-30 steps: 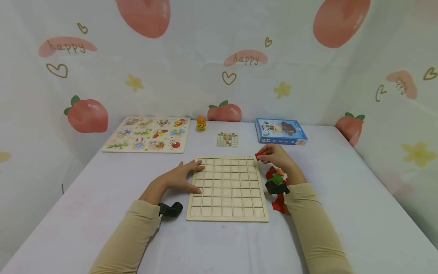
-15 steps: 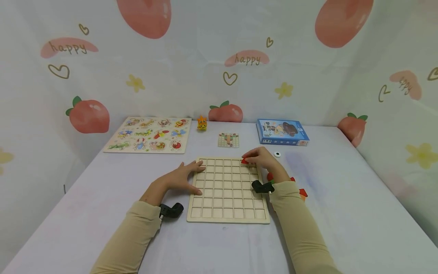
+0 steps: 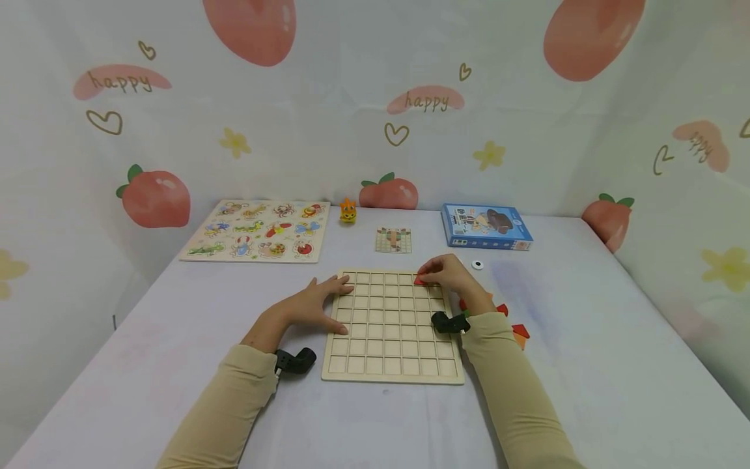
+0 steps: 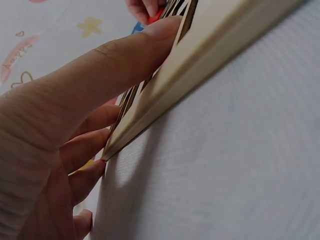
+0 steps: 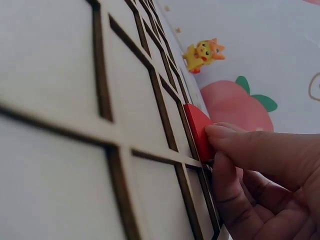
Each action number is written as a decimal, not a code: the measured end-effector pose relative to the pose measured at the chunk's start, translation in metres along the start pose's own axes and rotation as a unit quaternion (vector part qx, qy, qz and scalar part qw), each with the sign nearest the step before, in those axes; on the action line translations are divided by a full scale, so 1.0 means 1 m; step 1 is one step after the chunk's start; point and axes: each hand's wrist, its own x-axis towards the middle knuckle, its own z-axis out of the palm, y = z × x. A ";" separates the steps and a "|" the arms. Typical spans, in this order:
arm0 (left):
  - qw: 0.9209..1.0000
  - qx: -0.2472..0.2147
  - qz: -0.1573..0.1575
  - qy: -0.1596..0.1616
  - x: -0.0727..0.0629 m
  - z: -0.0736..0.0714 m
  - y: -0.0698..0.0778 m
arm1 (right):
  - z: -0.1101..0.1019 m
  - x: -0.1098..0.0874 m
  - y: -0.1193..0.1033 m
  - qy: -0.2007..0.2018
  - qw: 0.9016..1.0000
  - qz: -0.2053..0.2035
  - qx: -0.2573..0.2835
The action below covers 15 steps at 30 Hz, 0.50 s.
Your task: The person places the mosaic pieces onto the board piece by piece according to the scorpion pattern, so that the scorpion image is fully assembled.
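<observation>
Right hand [image 3: 451, 273] pinches the red piece [image 5: 198, 132] at one o'clock on the board [image 3: 392, 332]; left hand [image 3: 307, 305], spread, touches its ten-o'clock edge.

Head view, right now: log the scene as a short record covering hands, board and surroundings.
board: gridded, flat on the table
left hand: spread fingers touch the board's left side
right hand: pinches a red piece at the far row; seating unclear
loose pieces: right of board, partly hidden by sleeve
beyond board: patterned card, figurine, blue box
</observation>
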 end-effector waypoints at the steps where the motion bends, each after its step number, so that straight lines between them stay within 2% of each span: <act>1: 1.000 0.000 0.001 0.000 0.000 0.000 0.000 | 0.000 0.000 0.000 -0.001 1.000 0.002 -0.006; 15: 1.000 0.005 -0.002 -0.004 0.000 0.000 -0.002 | 0.001 -0.001 -0.004 0.006 0.999 0.003 -0.034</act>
